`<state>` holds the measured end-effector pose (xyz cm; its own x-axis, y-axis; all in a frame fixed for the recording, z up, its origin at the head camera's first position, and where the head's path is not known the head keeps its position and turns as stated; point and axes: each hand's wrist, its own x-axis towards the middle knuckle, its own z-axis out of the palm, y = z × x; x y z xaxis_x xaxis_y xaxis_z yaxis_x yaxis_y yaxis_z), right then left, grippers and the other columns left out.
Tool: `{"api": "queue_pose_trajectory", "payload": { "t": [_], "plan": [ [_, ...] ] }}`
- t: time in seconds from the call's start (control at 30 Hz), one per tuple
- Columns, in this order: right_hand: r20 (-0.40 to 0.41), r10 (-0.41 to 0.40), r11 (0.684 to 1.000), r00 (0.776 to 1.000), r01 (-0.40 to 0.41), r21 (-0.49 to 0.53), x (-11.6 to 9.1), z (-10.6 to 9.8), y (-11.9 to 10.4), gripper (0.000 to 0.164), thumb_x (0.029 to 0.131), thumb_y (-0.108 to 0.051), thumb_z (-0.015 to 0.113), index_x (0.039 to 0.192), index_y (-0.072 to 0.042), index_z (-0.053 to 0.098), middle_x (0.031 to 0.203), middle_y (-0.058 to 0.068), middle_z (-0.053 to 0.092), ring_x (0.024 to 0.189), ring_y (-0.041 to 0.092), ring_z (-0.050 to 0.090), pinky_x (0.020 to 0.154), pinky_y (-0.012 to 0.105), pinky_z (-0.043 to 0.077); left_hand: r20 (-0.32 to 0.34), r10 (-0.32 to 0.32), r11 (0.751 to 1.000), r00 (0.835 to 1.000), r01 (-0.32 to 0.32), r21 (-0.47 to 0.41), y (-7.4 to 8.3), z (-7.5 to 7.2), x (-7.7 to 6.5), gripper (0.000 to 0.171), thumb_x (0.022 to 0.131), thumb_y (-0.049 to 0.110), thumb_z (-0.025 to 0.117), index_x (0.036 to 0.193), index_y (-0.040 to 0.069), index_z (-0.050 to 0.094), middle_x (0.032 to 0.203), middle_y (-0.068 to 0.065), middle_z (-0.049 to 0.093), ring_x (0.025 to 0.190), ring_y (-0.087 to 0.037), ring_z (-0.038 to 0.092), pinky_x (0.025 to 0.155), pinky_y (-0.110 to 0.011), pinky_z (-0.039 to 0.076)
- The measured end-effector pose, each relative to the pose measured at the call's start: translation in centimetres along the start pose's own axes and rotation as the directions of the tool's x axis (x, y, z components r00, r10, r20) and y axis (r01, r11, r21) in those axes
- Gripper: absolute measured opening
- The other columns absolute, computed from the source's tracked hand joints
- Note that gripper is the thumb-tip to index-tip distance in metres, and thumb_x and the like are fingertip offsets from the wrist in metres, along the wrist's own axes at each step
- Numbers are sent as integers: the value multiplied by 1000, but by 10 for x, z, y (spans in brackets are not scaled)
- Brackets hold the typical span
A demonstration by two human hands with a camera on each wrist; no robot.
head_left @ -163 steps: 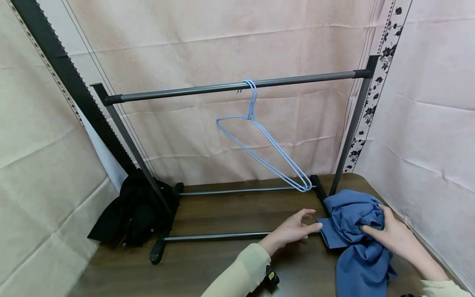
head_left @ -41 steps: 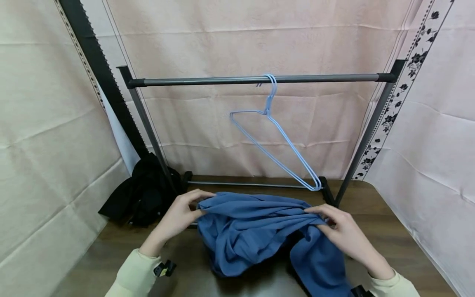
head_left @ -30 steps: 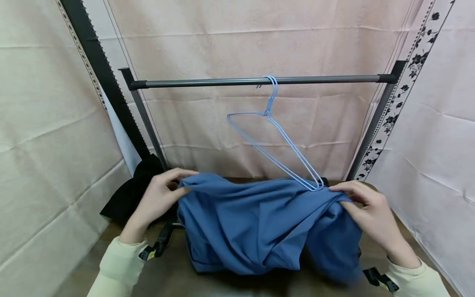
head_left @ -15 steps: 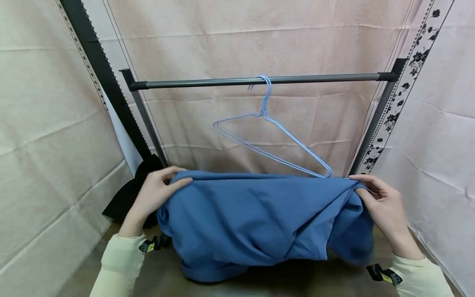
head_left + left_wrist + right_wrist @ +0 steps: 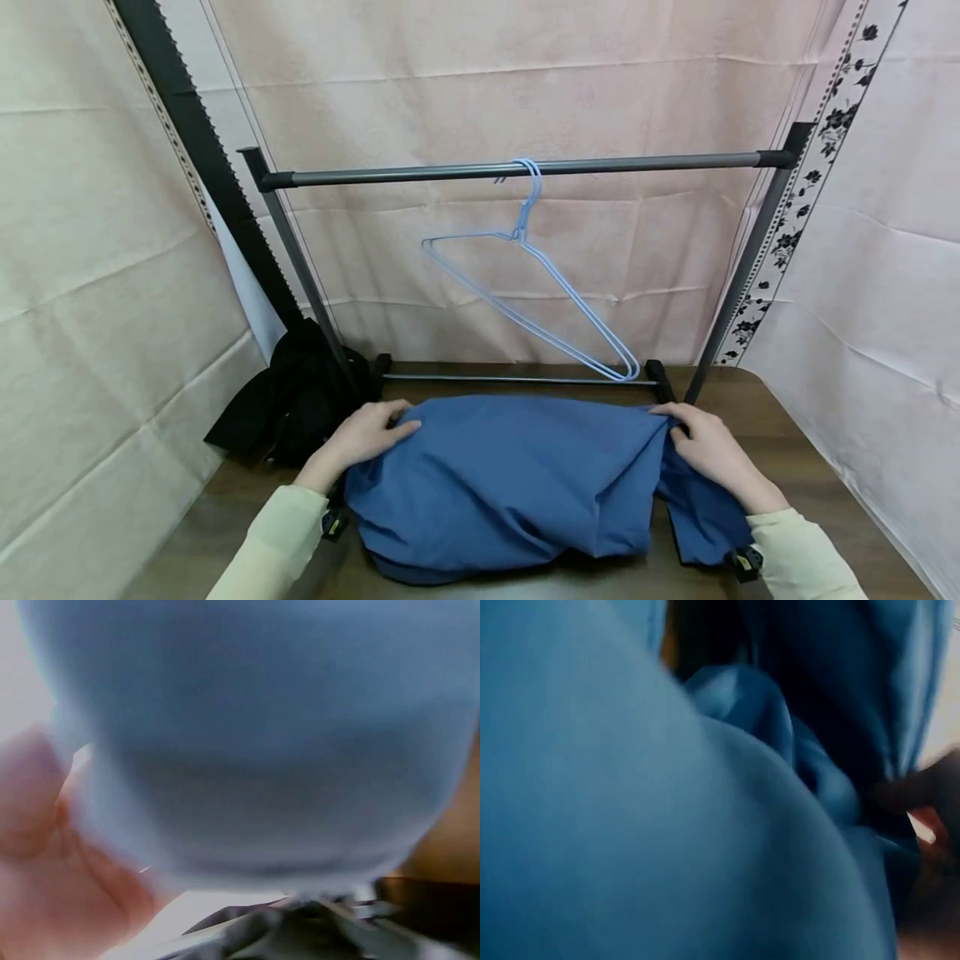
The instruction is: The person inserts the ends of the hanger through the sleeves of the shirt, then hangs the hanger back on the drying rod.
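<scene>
A blue shirt is stretched between my hands, its body hanging in folds down to the table at the front. My left hand pinches its upper left corner between thumb and fingers. At the other end my right hand grips the upper right corner, and a sleeve hangs below it. In the left wrist view the blurred cloth fills most of the picture, with part of the hand at left. Folds of the shirt fill the right wrist view.
Behind the shirt stands a clothes rack with a dark top bar. Light blue hangers hang from its middle. A black garment lies bunched at the rack's left foot. Fabric walls enclose the wooden table.
From a bunch at the right, the shirt was brought to the centre and spread wide between both hands. It was raised, then lowered toward the table. The hangers swung slightly.
</scene>
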<state>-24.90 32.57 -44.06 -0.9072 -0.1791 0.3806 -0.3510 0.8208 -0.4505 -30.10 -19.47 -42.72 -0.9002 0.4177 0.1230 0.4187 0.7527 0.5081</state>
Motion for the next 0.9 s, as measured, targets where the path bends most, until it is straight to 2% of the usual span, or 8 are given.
{"api": "queue_pose_trajectory", "payload": {
  "t": [0.1, 0.17, 0.37, 0.43, 0.5, 0.6, 0.77, 0.9],
  "plan": [
    [100, -41, 999, 994, 39, 15, -2, 3, 2, 45, 88, 12, 55, 127, -9, 67, 125, 18, 64, 82, 20, 54, 71, 37, 40, 78, 30, 1000, 997, -30, -4, -5, 8, -8, 42, 102, 34, 62, 134, 8, 63, 121, -8, 68, 105, -26, 66, 90, -46, 52],
    [99, -74, 997, 992, 74, 7, -5, 0, -1, 49, 86, 13, 56, 127, -10, 68, 128, 17, 63, 91, 23, 54, 73, 36, 40, 89, 20, 1000, 996, -21, 11, -4, 8, -14, 47, 101, 33, 63, 139, 6, 58, 129, -13, 63, 114, -31, 62, 93, -50, 50],
    [-4, -168, 986, 986, 168, 2, -10, -23, -27, 51, 88, 12, 60, 130, -17, 66, 133, 10, 59, 103, 19, 54, 73, 31, 41, -19, -60, 994, 998, 62, 87, 6, -14, -38, 40, 98, 21, 67, 137, 12, 62, 126, -10, 59, 100, -26, 61, 80, -44, 50],
    [-52, -195, 980, 979, 196, 21, -12, -31, -39, 47, 91, 8, 64, 130, -19, 66, 130, 3, 63, 103, 13, 58, 75, 27, 45, -9, -22, 998, 1000, 22, 67, 8, -23, -46, 34, 97, 11, 67, 131, 11, 64, 121, -8, 60, 99, -26, 60, 79, -42, 50],
    [-79, -233, 970, 969, 237, 45, -15, -35, -51, 43, 93, 3, 67, 128, -23, 67, 125, -4, 65, 103, 7, 60, 78, 21, 47, 53, 44, 999, 998, -45, 9, 10, -31, -55, 32, 94, 3, 67, 126, 10, 66, 116, -6, 61, 100, -26, 59, 79, -41, 50],
    [-58, -336, 932, 940, 340, 121, -20, -31, -68, 39, 93, -2, 71, 125, -24, 68, 121, -8, 66, 106, 7, 62, 84, 19, 49, 207, 125, 989, 970, -106, -101, 13, -37, -65, 30, 94, 2, 67, 124, 10, 66, 109, -3, 64, 96, -20, 59, 77, -35, 52],
    [71, -450, 861, 890, 412, 299, -30, -7, -87, 32, 95, -10, 71, 125, -23, 69, 122, -8, 66, 110, 11, 63, 83, 29, 54, 377, 96, 987, 921, -39, -156, 11, -29, -72, 40, 92, 15, 73, 131, 12, 64, 116, -2, 61, 102, -21, 59, 82, -38, 51],
    [270, -439, 880, 857, 350, 320, -36, 16, -93, 35, 98, -32, 69, 132, -29, 65, 132, -7, 60, 119, 17, 59, 91, 35, 52, 449, 46, 986, 892, 33, -166, 8, -19, -73, 62, 84, 13, 82, 141, 13, 57, 137, -8, 51, 129, -38, 46, 101, -55, 41]
  ]
}}
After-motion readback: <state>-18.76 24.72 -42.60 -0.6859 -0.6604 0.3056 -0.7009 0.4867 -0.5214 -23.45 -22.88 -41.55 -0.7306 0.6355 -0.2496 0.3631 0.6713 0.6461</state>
